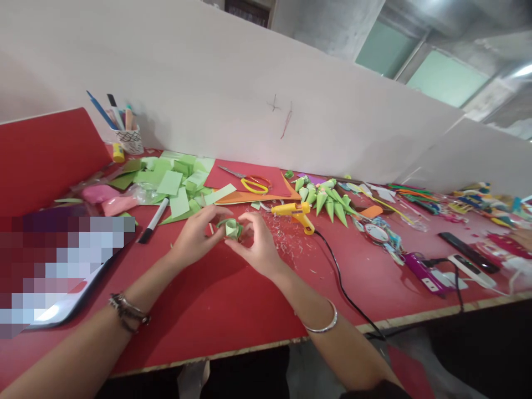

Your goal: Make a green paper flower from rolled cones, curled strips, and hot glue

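Between my two hands, just above the red table (199, 310), is a small green paper roll (231, 228) with curled strips around it. The fingertips of my left hand (199, 235) pinch its left side. My right hand (260, 244) grips the right side with thumb and fingers. Close by on the right lies a yellow glue gun (294, 213), its nozzle pointing left and a black cord trailing to the table edge. Behind my hands, yellow-handled scissors (253, 185) rest on red and orange paper sheets.
Green paper pieces (169, 183) pile up behind my left hand, with a marker (153, 220) in front. Green paper cones (326, 199) lie at the back right. A purple power strip (424, 272), a pen cup (129, 139) and a partly blurred device (100, 277) also occupy the table.
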A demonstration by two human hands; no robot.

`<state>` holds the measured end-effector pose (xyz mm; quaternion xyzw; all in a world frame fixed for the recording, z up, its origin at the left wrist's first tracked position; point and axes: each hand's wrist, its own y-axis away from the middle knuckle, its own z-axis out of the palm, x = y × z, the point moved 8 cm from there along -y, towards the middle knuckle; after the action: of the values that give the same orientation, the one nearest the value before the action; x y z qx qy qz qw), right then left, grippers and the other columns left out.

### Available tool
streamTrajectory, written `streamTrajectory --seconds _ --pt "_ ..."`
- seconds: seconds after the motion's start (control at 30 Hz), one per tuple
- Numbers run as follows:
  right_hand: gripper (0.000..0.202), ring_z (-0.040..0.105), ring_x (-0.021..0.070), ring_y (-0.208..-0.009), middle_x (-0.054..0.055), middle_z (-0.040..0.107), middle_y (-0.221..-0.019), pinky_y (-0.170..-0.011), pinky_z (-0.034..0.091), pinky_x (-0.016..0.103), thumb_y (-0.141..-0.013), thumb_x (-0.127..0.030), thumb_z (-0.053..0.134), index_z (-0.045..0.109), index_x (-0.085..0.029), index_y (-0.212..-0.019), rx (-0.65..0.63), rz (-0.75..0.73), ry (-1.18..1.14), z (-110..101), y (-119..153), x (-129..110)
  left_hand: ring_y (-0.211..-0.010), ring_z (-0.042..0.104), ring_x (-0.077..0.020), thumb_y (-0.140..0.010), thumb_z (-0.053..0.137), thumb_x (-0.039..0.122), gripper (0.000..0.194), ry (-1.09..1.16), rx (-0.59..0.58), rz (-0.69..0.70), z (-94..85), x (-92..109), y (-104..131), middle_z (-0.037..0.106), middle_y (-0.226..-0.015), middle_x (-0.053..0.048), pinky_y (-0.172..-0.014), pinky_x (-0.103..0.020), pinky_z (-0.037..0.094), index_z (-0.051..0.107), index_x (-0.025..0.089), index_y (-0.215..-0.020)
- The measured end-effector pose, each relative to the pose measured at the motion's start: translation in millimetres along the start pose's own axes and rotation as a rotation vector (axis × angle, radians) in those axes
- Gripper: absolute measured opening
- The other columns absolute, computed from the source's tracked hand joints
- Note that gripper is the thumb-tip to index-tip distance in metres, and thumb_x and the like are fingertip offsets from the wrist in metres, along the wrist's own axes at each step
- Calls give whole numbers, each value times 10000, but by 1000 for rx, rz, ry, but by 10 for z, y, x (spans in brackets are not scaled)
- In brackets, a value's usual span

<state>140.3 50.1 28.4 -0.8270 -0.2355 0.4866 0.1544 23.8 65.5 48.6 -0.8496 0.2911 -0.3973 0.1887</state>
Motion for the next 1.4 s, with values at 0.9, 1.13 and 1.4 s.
streamTrajectory --seconds 0.9,1.13,1.4 --pt "214 592 111 -752 27 564 -970 -643 517 242 -797 -182 433 449 -238 -1003 30 152 -329 53 -21 189 -663 554 -114 -750 595 334 251 339 -115 -121 167 -121 29 578 -846 -27 -636 -254 478 561 185 -950" --pt "186 599 104 -682 22 559 -937 -601 524 252 -836 -270 397 420 -242 -1018 -8 227 -450 88 -26 198 -585 576 -116 -752 583 331 234 374 -100 -236 163 -178 21 601 -734 -1 -539 -224 477 555 180 -928" --pt "299 593 134 -752 22 559 -896 -645 509 269 -752 -345 540 384 -240 -984 46 217 -387 50 -1 226 -552 564 -98 -737 582 295 235 357 -49 -271 109 -174 23 622 -753 -8 -540 -212 481 572 168 -935"
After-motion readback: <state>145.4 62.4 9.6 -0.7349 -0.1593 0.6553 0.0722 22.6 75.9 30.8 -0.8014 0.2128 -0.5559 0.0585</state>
